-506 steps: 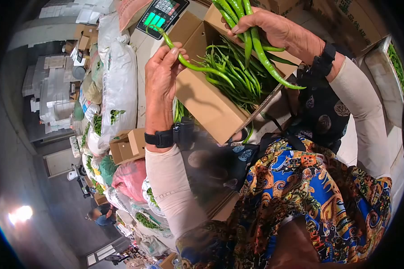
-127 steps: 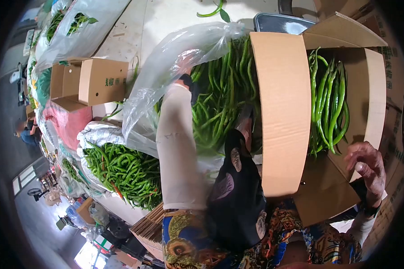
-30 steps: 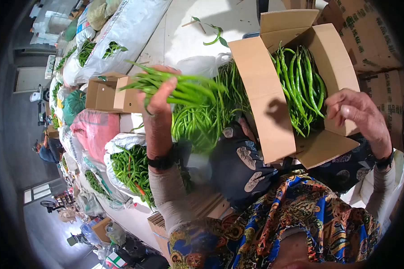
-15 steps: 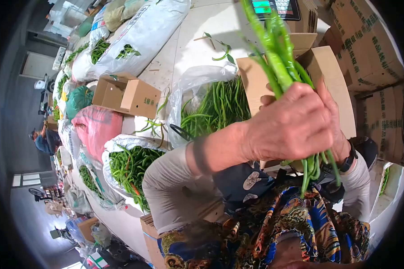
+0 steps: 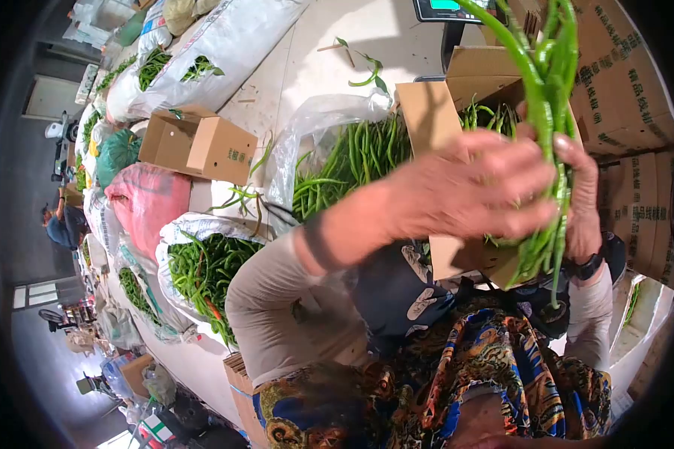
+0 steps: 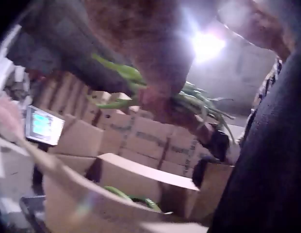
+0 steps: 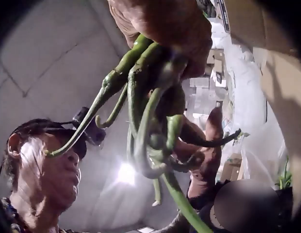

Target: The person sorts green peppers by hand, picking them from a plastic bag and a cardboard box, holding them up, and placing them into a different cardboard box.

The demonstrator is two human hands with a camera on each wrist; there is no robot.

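Green peppers stand upright in a bunch, held up in front of me above the open cardboard box. My right hand has its fingers curled tight around the lower part of the bunch, and the stems hang below. My left hand lies across the bunch from the side, its fingers touching it. I cannot tell whether they close round it. Just beside the box, a clear plastic bag holds more peppers.

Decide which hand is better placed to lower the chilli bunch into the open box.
Probably right: the right hand grips the chilli bunch near its stem ends, by the cardboard box; the left hand merely stretches fingers across it.
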